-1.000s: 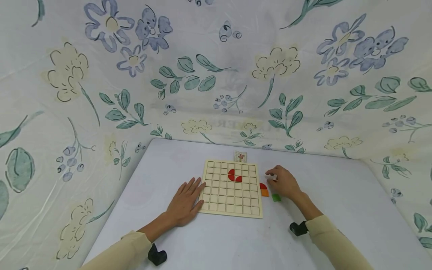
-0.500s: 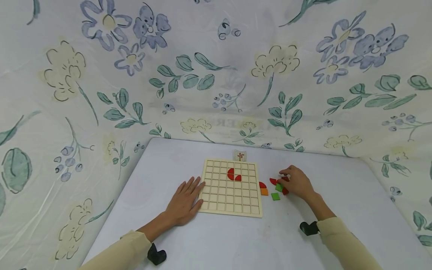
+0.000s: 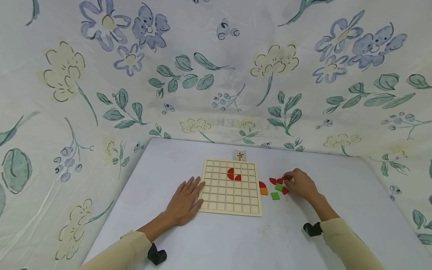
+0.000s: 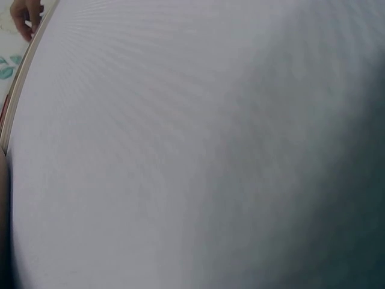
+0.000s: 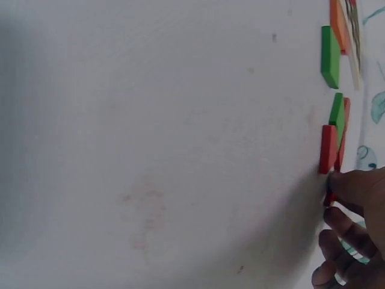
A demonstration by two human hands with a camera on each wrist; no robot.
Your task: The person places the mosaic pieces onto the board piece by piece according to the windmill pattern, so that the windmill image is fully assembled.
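My left hand [image 3: 183, 204] lies flat with fingers spread, its fingertips at the left edge of a pale wooden grid board [image 3: 219, 208]. Red quarter-round tiles [image 3: 231, 174] sit in cells near the board's upper middle. To the right of the board, my right hand [image 3: 301, 184] pinches a red tile [image 5: 329, 197] between thumb and index finger, low over the table. Close by its fingertips lie more red tiles [image 3: 285, 191] and a green square tile [image 3: 278, 187]. Another green tile [image 3: 275, 196] lies a little nearer the board.
An orange tile [image 3: 264, 191] and a red rounded tile [image 3: 262, 185] lie against the board's right edge. Behind the board is a small card [image 3: 240, 155] with a red pinwheel pattern on a grid. Floral cloth [image 3: 216, 75] hangs beyond the white table [image 3: 337, 180].
My right hand has moved right, away from the board, to the loose tiles, and now pinches a red one. Red and green tiles it covered earlier now show. The left hand has stayed put.
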